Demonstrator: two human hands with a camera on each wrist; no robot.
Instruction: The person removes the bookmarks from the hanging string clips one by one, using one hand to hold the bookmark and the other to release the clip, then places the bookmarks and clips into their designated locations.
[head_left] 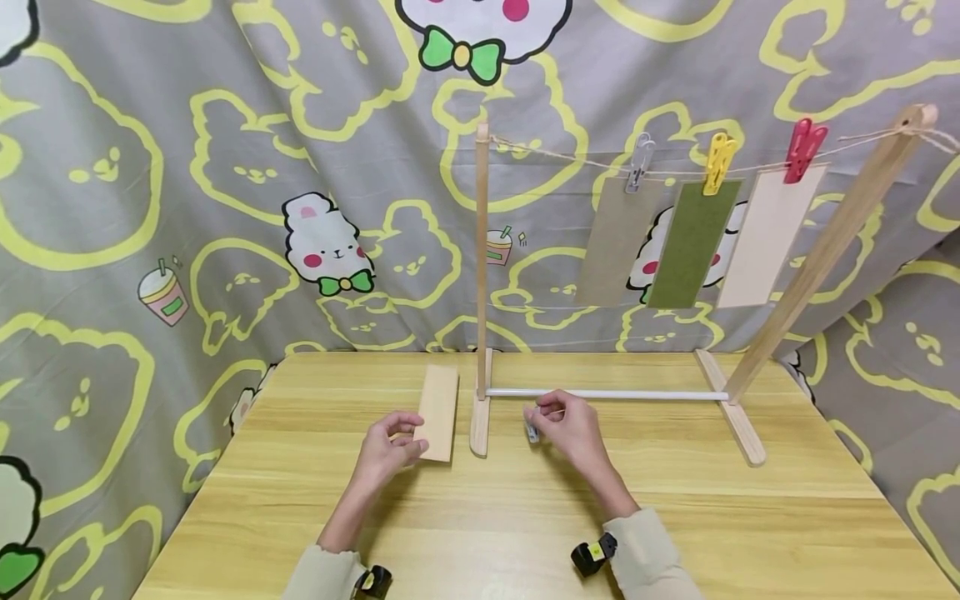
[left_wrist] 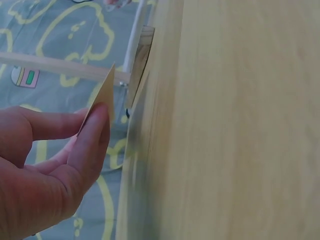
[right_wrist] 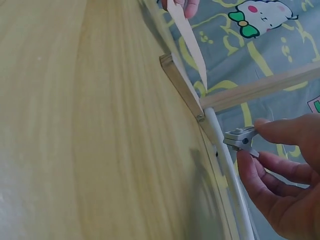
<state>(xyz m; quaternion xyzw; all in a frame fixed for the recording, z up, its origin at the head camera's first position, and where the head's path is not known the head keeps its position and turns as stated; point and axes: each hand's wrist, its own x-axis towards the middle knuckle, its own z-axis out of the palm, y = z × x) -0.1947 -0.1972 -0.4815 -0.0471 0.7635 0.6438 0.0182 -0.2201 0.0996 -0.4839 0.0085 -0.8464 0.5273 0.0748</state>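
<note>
My left hand (head_left: 384, 450) pinches a tan rectangular card (head_left: 440, 404) near its lower left edge, thumb on one face and fingers on the other. In the left wrist view the card stands tilted, seen almost edge-on. To the right of the rack's left foot, my right hand (head_left: 576, 427) holds a small grey clothespin (right_wrist: 241, 137) by its handle ends, between thumb and fingers. Its jaws point away from the palm. Hanging from the rack's string (head_left: 600, 165) are a grey-brown card (head_left: 618, 246), a green card (head_left: 693, 246) and a cream card (head_left: 774, 237).
Grey (head_left: 640, 162), yellow (head_left: 719, 164) and red clothespins (head_left: 806, 152) grip the hanging cards. The wooden rack has a left post (head_left: 482, 258), a slanting right post (head_left: 825, 250) and a white crossbar (head_left: 622, 394). It stands on the wooden table (head_left: 480, 533) before a patterned curtain (head_left: 247, 183).
</note>
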